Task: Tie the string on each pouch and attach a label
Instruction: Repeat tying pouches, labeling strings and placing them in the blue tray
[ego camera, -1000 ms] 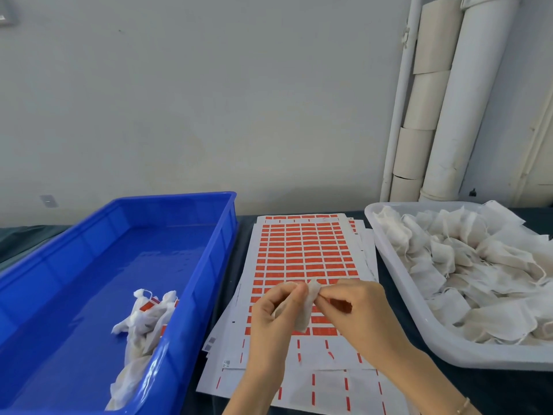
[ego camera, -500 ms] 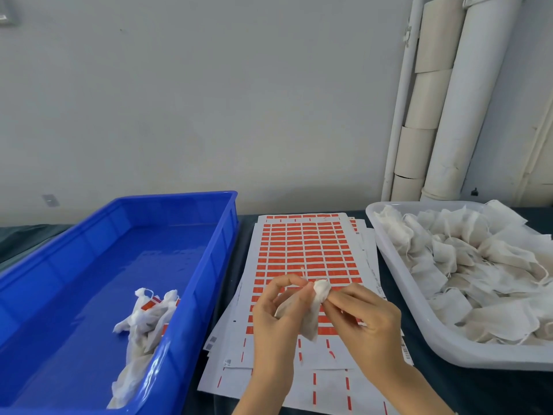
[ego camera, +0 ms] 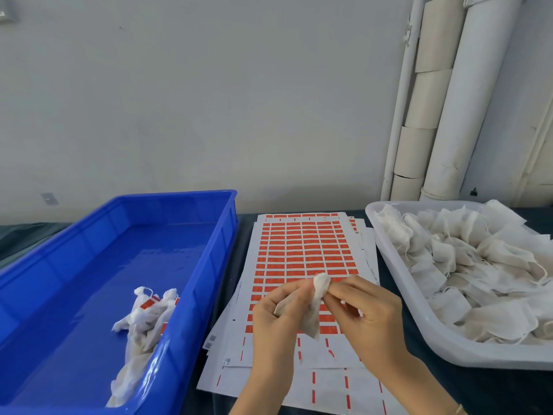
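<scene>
Label sheets (ego camera: pixel 302 247) below — pouch (ego camera: pixel 314 320) between hands (ego camera: pixel 276 322) (ego camera: pixel 371 320)

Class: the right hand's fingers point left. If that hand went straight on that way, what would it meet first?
The right hand would press into the pouch it pinches, then probably the left hand just beyond; depth is unclear.

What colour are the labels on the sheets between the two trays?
Orange-red labels on white backing sheets, seen best in the head view.
</scene>
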Demonstrator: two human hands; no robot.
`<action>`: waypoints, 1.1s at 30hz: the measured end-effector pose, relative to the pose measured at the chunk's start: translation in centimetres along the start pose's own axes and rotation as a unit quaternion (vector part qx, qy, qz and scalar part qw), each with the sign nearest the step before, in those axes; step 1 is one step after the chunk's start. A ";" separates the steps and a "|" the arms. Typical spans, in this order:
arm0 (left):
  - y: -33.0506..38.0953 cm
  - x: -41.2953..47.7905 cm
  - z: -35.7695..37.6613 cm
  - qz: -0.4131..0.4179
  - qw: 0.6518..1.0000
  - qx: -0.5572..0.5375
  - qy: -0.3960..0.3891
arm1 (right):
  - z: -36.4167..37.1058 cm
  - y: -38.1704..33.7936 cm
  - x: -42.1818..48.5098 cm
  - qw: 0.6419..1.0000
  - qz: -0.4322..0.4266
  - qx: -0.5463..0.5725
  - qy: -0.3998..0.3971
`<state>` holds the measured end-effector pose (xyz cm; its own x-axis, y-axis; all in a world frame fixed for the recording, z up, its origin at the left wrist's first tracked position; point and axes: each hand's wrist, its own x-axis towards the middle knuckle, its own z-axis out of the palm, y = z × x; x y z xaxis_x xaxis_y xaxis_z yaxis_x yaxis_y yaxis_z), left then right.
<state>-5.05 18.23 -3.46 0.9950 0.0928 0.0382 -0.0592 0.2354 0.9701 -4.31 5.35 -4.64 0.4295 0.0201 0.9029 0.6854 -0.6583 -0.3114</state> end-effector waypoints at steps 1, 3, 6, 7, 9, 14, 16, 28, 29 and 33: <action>0.0 0.0 0.0 0.002 1.000 -0.002 0.001 | 0.0 -0.1 0.0 1.000 0.007 -0.006 0.000; 0.0 -0.1 0.0 0.009 1.000 -0.008 -0.005 | 0.1 -0.3 -0.1 1.000 0.028 -0.014 -0.003; 0.0 -0.1 0.1 0.014 1.000 -0.009 0.001 | 0.3 -0.8 -0.1 0.997 0.071 -0.009 -0.014; 0.0 -0.1 0.1 0.012 1.000 -0.011 0.009 | 0.3 -1.0 0.0 0.996 0.088 0.003 -0.019; -0.2 0.0 0.0 0.006 0.999 -0.024 0.020 | 0.0 -1.3 0.4 0.993 0.112 0.031 -0.027; -0.5 0.1 -1.0 -0.009 1.000 -0.028 0.011 | -1.3 -0.7 1.8 0.990 0.134 0.026 -0.035; -0.4 0.0 -1.3 -0.007 1.000 0.001 -0.024 | -1.5 -0.5 2.0 0.988 0.142 0.032 -0.047; 0.4 -1.4 0.5 0.003 0.995 -0.060 -0.075 | -1.0 -0.9 2.2 0.992 0.111 0.004 -0.051; 0.4 -1.5 0.7 0.010 0.995 -0.059 -0.075 | -1.0 -0.7 2.4 0.992 0.113 -0.004 -0.048; 0.2 -1.5 0.7 0.052 0.995 -0.026 -0.077 | -0.9 -0.3 3.1 0.992 0.111 -0.019 -0.059</action>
<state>-6.46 17.48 -3.11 0.9837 -0.0301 0.1772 -0.1617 0.2826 0.9455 -3.71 4.88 -1.49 0.6349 -0.0419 0.7714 0.5439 -0.6849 -0.4849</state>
